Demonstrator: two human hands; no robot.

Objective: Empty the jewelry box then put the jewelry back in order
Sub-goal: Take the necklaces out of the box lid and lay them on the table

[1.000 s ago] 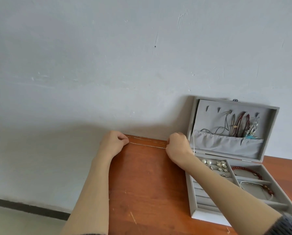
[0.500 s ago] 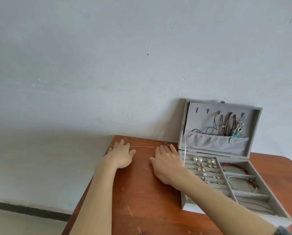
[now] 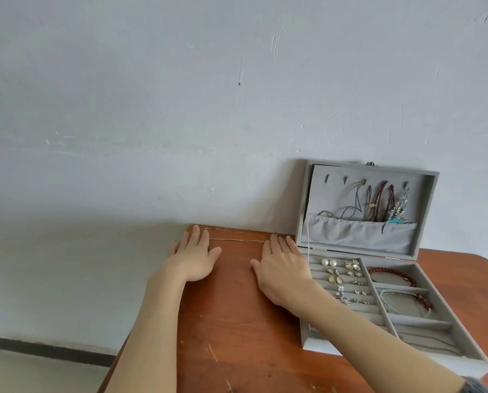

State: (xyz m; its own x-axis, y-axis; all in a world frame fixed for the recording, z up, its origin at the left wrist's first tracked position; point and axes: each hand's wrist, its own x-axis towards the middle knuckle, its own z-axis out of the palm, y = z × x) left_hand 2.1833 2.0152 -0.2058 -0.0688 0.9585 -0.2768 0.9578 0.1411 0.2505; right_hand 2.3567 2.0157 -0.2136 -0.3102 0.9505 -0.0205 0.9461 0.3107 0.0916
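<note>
Two hands lie flat on the wooden table (image 3: 237, 336), fingers straight and holding nothing. Her left hand (image 3: 194, 258) and right hand (image 3: 283, 272) touch the ends of a thin chain (image 3: 237, 239) stretched between them. Just right stands the open jewelry box (image 3: 308, 340), earrings (image 3: 346, 275) and bracelets (image 3: 393, 275) inside.

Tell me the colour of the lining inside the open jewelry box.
Light grey lining, clearest in the head view.

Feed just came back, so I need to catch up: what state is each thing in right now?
Box: open, still holding jewelry.
Lid: upright against the wall, necklaces hanging inside.
Chain: laid out straight on the table.
Left hand: flat, fingertips at the chain's end.
Right hand: flat, fingertips at the other end.
</note>
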